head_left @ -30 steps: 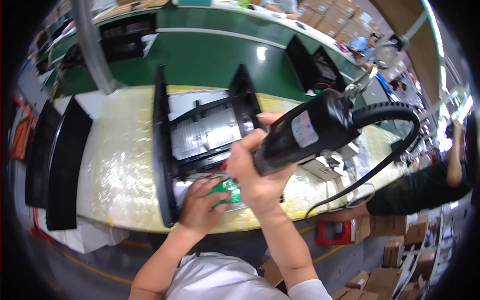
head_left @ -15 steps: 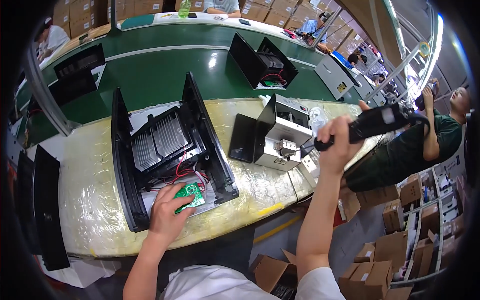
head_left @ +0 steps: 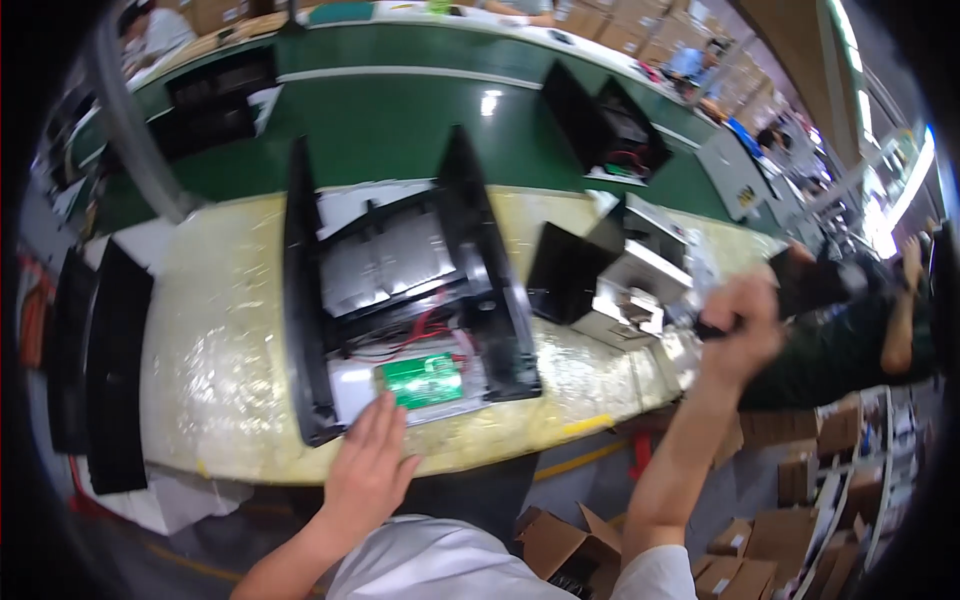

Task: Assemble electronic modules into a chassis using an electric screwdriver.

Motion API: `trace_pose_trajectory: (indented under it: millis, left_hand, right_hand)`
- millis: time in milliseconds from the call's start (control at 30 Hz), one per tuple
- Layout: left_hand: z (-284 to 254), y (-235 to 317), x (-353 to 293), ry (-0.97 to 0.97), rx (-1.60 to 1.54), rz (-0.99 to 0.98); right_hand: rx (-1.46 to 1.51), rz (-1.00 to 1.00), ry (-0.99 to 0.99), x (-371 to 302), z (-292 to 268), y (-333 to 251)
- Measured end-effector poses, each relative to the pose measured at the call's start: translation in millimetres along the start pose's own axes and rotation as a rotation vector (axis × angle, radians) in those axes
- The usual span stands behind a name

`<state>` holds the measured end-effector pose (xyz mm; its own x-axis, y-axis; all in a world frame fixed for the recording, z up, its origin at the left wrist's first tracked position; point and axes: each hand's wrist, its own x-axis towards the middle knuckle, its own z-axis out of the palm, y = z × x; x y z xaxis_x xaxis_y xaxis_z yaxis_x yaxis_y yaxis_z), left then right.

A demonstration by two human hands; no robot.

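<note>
A black housing (head_left: 307,350) with two raised side walls stands in front of me on the film-covered bench. Inside it are a finned grey heat sink (head_left: 388,262) and red and dark wires. At its near end a green circuit board (head_left: 425,382) lies flat on the pale base. My left hand (head_left: 368,465) is open, palm down, its fingertips at the board's near left edge. My right hand (head_left: 742,325) is closed around a black power screwdriver (head_left: 818,285), blurred by motion. The driver's tip is not clear; it is near a silver metal box (head_left: 655,255) with a small front mechanism.
A black panel (head_left: 565,270) leans beside the metal box. More black housings stand at the left (head_left: 118,370) and on the green conveyor (head_left: 400,125) at the back. A person in dark green (head_left: 830,350) is close on the right. Cardboard boxes (head_left: 570,545) lie below the bench.
My left hand has let go of the circuit board and drawn back toward me; the board now lies flatter. My right hand still holds the screwdriver, now farther from the metal box. The view has shifted.
</note>
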<state>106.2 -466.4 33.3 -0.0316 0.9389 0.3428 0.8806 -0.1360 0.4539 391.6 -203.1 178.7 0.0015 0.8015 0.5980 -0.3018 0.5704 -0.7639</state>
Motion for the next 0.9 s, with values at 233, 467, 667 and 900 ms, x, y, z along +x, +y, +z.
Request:
trace_pose_trajectory:
  millis: [233,467,667,900]
  left_hand:
    - [10,5,3,0.019,0.041,-0.010]
    - [22,6,6,0.126,0.007,0.014]
    - [20,13,12,0.101,0.075,0.001]
    - [21,11,10,0.131,0.041,0.003]
  right_hand:
    - [0.465,-0.364,-0.320,-29,94,-79]
    - [0.138,-0.092,-0.682,-68,171,4]
    - [0.084,-0.069,-0.501,-86,195,40]
    - [0.133,-0.011,-0.523,-89,200,52]
